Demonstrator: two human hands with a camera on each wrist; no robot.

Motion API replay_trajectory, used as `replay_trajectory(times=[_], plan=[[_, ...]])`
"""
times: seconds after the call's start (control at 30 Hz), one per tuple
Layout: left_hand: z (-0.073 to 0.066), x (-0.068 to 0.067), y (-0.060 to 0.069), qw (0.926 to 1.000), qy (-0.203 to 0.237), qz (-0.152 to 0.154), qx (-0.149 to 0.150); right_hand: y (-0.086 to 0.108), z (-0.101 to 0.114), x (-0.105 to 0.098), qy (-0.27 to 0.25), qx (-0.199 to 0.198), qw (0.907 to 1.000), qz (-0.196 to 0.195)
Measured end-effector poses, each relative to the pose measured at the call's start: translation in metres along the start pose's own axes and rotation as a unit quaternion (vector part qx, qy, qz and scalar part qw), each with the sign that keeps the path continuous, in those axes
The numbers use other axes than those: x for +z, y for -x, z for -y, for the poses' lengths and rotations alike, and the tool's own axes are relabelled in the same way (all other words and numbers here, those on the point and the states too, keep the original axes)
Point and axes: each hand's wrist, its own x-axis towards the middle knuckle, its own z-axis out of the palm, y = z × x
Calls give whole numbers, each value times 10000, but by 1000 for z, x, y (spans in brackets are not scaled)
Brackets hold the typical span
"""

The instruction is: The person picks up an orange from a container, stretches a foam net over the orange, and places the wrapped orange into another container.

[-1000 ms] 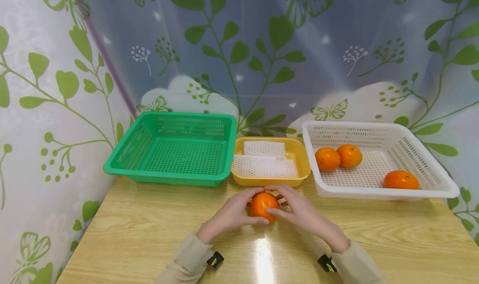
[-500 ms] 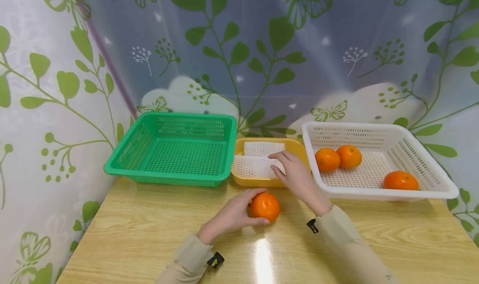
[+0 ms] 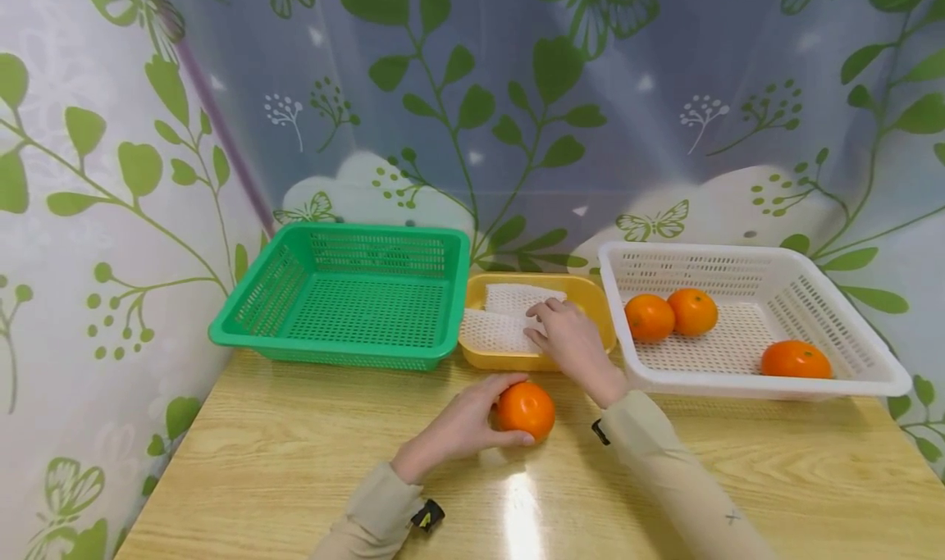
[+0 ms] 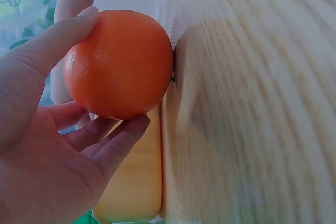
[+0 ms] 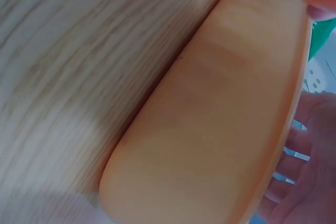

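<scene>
Your left hand [image 3: 468, 419] grips an orange [image 3: 528, 412] near the yellow tray [image 3: 509, 361] — right hand [image 3: 572, 339] half-curled over its netting [image 3: 496, 330], hold unclear.

Head view: bright and mostly sharp. Glare forms a white streak on the tabletop [image 3: 295, 429] near the lower edge; a small highlight marks the held orange [image 3: 527, 412]. The patterned backdrop [image 3: 502, 166] is darker, with pale diagonal bands. Left wrist view: dim, cool, hazy; soft shadow on the tabletop beside the orange. Right wrist view: dim, soft; the yellow tray [image 5: 210, 119] shows low detail.
</scene>
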Motion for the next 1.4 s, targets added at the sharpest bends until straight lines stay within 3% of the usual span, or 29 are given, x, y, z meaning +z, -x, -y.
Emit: replay_trajectory(times=[0.23,0.57,0.9,1.17,1.4], plan=[[0,0,0,10000,-9,15,-50,2,1,3,-16,30,10000,1],[-1,0,1,9999,-59,17,-121,-4,2,3,-308,179,9977,579],[1,0,0,9999,27,42,-154,-14,3,2,-162,133,9948,993],[-1,0,0,9998,55,58,-176,-13,6,1,-26,232,9967,777],[-1,1,2,9999,-78,63,-16,-7,15,-21,-266,299,9991,143]])
